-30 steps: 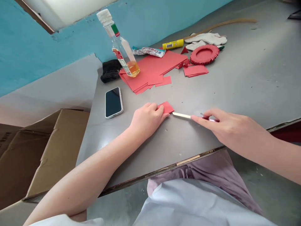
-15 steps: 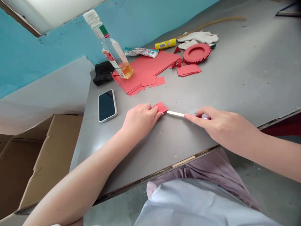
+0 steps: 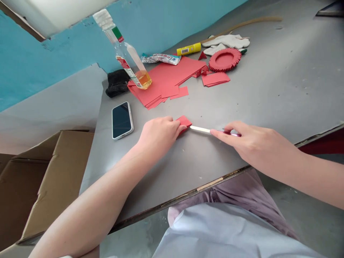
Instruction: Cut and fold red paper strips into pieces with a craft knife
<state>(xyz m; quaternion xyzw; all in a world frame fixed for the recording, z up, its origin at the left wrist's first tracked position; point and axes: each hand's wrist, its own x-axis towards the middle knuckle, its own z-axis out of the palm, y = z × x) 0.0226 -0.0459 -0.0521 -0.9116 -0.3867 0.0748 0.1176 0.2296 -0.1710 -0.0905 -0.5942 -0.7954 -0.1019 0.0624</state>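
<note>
My left hand [image 3: 162,130] pinches a small folded piece of red paper [image 3: 184,121] against the grey tabletop [image 3: 172,168]. Its fingers and thumb hide part of the paper. My right hand [image 3: 248,138] grips the dark handle of a knife [image 3: 200,129] with a long pale blade. The blade points left, and its tip is at the right edge of the folded paper. Beyond my hands lie a stack of red paper sheets [image 3: 163,80], a small pile of red paper pieces [image 3: 216,79] and a round, pleated red paper ring [image 3: 225,60].
A glass bottle [image 3: 131,61] with amber liquid stands on the red sheets. A phone [image 3: 122,120] lies to the left. Farther back are a glue stick [image 3: 189,49], a crumpled tube [image 3: 161,58] and white gloves [image 3: 227,43]. A cardboard box [image 3: 57,179] sits beyond the table's left edge.
My left thumb and fingers have shifted slightly on the folded paper, and a little more of its lower edge shows. My right hand and the knife stay almost where they were.
</note>
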